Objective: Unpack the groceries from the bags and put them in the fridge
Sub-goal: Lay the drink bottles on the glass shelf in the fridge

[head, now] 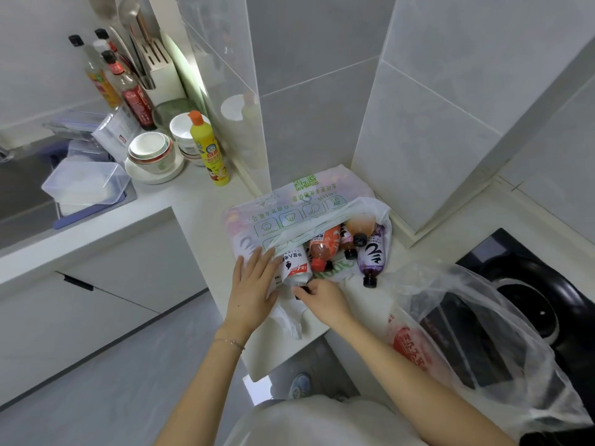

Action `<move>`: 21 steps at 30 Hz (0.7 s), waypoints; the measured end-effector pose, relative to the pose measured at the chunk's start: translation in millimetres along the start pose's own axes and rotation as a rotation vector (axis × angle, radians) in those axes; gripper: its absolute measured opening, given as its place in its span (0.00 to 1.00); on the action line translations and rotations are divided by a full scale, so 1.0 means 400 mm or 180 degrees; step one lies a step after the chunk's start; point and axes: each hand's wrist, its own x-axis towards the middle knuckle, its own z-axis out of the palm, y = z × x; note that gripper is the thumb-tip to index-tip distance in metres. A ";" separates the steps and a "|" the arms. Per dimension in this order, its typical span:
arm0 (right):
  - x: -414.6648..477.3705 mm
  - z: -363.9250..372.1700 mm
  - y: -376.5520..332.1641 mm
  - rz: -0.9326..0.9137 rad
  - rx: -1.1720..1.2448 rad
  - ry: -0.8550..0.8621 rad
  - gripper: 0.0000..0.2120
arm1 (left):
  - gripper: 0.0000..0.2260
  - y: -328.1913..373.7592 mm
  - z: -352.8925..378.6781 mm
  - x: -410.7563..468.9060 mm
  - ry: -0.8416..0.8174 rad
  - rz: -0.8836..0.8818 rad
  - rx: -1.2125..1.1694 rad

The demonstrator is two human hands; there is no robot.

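A white grocery bag (pixel 283 207) with green print lies on the counter corner, mouth toward me, holding several drink bottles on their sides. My right hand (pixel 325 299) pinches the dark cap of a white-labelled bottle (pixel 294 268) at the bag's mouth. My left hand (pixel 252 284) rests flat, fingers spread, on the bag and against that bottle's left side. Beside it lie an orange-red bottle (pixel 323 249), a small brown bottle (pixel 349 244), a purple bottle (pixel 372 257) and a peach-coloured bottle (pixel 362 228). No fridge is in view.
A second, clear plastic bag (pixel 476 333) with red print sits at the right, partly over the black stove (pixel 528 284). At the left stand a yellow dish-soap bottle (pixel 209 149), stacked bowls (pixel 151 154), sauce bottles (pixel 128 88), a knife block (pixel 159 66) and plastic containers (pixel 87 185) by the sink.
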 end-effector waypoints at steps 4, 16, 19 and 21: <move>-0.013 -0.007 0.004 0.0212 0.0617 0.0217 0.15 | 0.33 0.012 -0.010 0.010 0.0044 0.0014 -0.0098; -0.065 -0.077 0.006 -0.0134 0.0926 0.0528 0.18 | 0.32 0.097 0.005 0.100 0.0265 0.0398 -0.0322; -0.071 -0.088 0.021 -0.0003 0.1373 0.0729 0.13 | 0.30 0.103 0.003 0.099 0.0343 0.0360 -0.0331; -0.063 -0.096 0.033 0.0194 0.1416 0.0814 0.12 | 0.31 0.102 -0.005 0.098 0.0407 0.0378 -0.0324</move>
